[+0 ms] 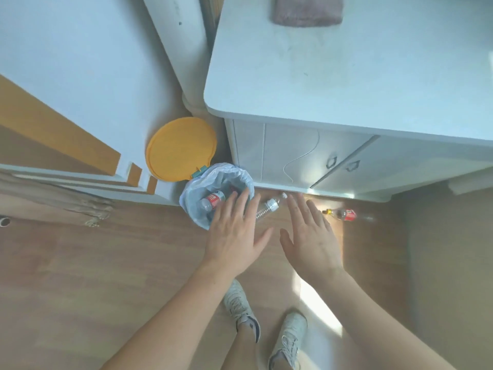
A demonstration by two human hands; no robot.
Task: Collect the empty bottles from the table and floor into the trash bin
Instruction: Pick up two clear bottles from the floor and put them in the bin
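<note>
A small trash bin (241,177) lined with a pale plastic bag stands on the floor by the cabinet corner, its yellow lid (180,148) flipped up. A clear bottle with a red label (210,202) lies inside it. A clear empty bottle (269,206) lies on the floor just right of the bin, partly hidden between my hands. Another bottle with a red label and yellow cap (344,214) lies on the floor further right, under the cabinet edge. My left hand (236,231) hovers over the bin's rim, fingers spread, empty. My right hand (310,236) is flat and empty beside it.
A white table (346,76) with cabinet doors below stands at the right; a folded brownish cloth (306,9) lies on its far side. A white and wood furniture piece (66,102) fills the left. My two shoes (264,324) stand on the wooden floor.
</note>
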